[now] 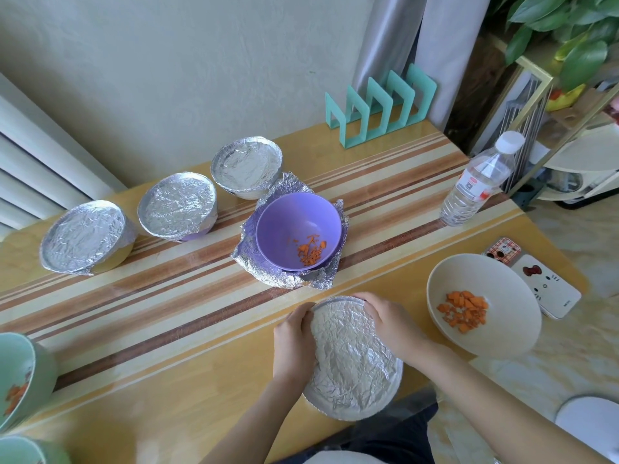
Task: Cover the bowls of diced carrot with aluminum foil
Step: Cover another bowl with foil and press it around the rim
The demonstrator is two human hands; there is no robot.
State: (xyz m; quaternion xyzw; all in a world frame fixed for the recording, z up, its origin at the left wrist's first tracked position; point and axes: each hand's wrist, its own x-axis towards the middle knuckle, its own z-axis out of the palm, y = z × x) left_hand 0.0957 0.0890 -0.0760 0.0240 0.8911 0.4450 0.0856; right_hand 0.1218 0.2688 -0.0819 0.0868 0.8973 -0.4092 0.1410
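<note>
A foil-covered bowl (351, 360) sits at the table's near edge. My left hand (294, 339) grips its left rim and my right hand (392, 323) presses its far right rim. Behind it an open purple bowl (294, 226) with diced carrot stands on a crumpled foil sheet (268, 266). An uncovered cream bowl (495, 283) with carrot pieces sits to the right. Three foil-covered bowls (83, 237) (177, 204) (246, 164) line the back left. Two green bowls (20, 373) (20, 450) are at the left edge, the upper one holding carrot.
A clear water bottle (475, 182) stands at the right back. A teal rack (378, 108) is against the wall. Two phones (502, 251) (546, 286) lie by the table's right edge. The table (167, 313) ends close to my body.
</note>
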